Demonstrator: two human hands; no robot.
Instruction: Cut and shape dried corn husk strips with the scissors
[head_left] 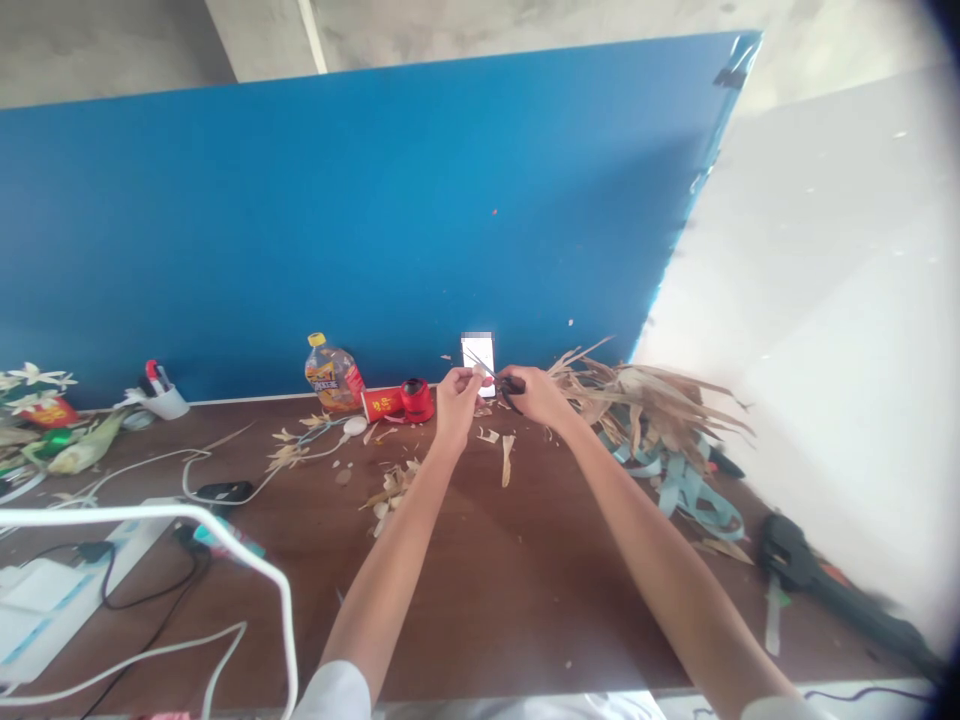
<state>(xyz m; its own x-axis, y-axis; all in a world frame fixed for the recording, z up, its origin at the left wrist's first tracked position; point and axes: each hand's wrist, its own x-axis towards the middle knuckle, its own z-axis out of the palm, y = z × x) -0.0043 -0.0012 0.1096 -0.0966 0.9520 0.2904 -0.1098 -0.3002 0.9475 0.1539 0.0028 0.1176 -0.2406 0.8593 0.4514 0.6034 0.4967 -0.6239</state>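
Note:
Over the far part of the brown table [540,570], my two hands are close together. My right hand [541,396] is closed around the handles of black scissors [511,387], whose blades point up and left toward my other hand. My left hand [456,402] pinches a small pale piece [478,371], too small to name surely. Behind the hands a phone [487,352] with a lit white screen leans against the blue panel [375,220]. Dry husk scraps [508,460] lie just below the hands, and a heap of cut husk petals [394,487] is beside my left forearm.
Dried husks [645,395] and pale blue ribbon [694,495] lie at right, near a black glue gun [795,560]. At left are a bottle [332,375], a red can [382,403], a pen cup [166,400], cables and a power strip [82,600]. A white tube [150,513] crosses the foreground.

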